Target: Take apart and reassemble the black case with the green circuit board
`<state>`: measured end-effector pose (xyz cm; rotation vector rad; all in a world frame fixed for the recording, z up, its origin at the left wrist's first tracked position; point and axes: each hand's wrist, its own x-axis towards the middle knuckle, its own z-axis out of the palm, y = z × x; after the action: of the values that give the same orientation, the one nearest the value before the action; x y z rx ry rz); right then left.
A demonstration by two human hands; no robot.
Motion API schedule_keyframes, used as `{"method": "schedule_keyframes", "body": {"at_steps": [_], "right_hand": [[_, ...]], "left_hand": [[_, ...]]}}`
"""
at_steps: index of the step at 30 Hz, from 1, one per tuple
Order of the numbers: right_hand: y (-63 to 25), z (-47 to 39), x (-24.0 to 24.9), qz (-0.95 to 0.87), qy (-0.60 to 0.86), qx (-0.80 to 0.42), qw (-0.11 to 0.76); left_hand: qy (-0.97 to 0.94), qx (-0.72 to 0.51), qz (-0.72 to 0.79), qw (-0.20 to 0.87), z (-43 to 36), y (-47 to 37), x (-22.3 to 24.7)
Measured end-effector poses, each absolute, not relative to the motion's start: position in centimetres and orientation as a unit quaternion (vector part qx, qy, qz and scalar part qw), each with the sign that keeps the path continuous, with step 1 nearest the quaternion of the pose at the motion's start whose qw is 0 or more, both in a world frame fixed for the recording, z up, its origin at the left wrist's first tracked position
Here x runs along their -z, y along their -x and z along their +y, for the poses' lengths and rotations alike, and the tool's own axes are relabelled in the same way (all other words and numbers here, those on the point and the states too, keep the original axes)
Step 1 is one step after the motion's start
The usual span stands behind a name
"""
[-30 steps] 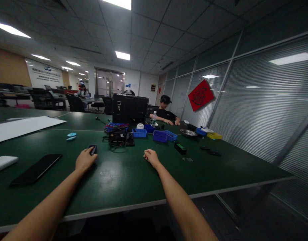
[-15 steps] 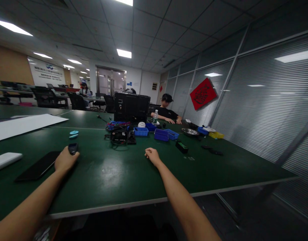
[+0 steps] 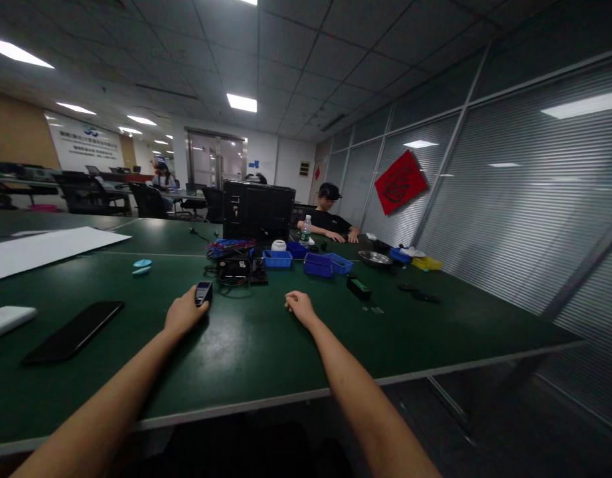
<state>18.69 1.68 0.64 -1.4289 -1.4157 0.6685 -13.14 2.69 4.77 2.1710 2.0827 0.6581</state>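
Observation:
My left hand (image 3: 185, 313) is wrapped round a small dark handheld device (image 3: 203, 292) with a light screen, low over the green table (image 3: 266, 345). To its right, my right hand (image 3: 301, 307) rests on the table with its fingers curled together; whether anything is inside them is hidden. A flat black slab (image 3: 74, 332) lies left of my left hand. Beyond the hands are a black device with cables (image 3: 233, 271) and a blue tray (image 3: 277, 259). A black box with a green top (image 3: 358, 288) sits right of my right hand.
A black monitor (image 3: 259, 211) stands at the back, near a bottle (image 3: 306, 229). Across the table a person in black (image 3: 330, 219) rests both hands on it. A metal dish (image 3: 376, 258) lies right; white board (image 3: 47, 249) and light blue item (image 3: 142, 267) lie left.
My left hand has moved right with the handheld device, away from the black slab, which now shows fully. My right hand stays in about the same place. The view has shifted slightly.

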Motion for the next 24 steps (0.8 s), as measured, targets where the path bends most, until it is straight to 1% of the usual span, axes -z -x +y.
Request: {"method": "schedule_keyframes", "body": {"at_steps": [4,9,12,16,20,22,24], "right_hand": [[-18.6,1.7,-0.7,-0.583,0.585,-0.277,0.490],[-18.5,1.4,-0.9,-0.582,0.590,-0.277,0.486],[-18.5,1.4,-0.9,-0.586,0.590,-0.275,0.483],[-18.7,1.7,-0.6,-0.583,0.597,-0.264,0.484],[-19.1,1.6,-0.9,-0.578,0.624,-0.181,0.494],[-19.1,1.1,-1.4,-0.574,0.637,-0.149,0.493],[-18.6,0.5,-1.9,-0.585,0.640,-0.134,0.480]], "left_hand": [[-0.728,-0.214,0.651,-0.001,2.8,10.1,-4.0],[-0.758,-0.244,0.604,0.026,2.7,5.6,-3.1],[-0.769,-0.269,0.574,0.088,2.2,2.2,-2.3],[-0.766,-0.343,0.498,0.218,1.1,-2.1,-1.1],[-0.748,-0.397,0.416,0.331,0.3,-3.7,-0.3],[-0.727,-0.416,0.419,0.349,0.5,-3.1,-0.2],[-0.695,-0.443,0.457,0.335,1.0,-1.9,-0.5]]}}
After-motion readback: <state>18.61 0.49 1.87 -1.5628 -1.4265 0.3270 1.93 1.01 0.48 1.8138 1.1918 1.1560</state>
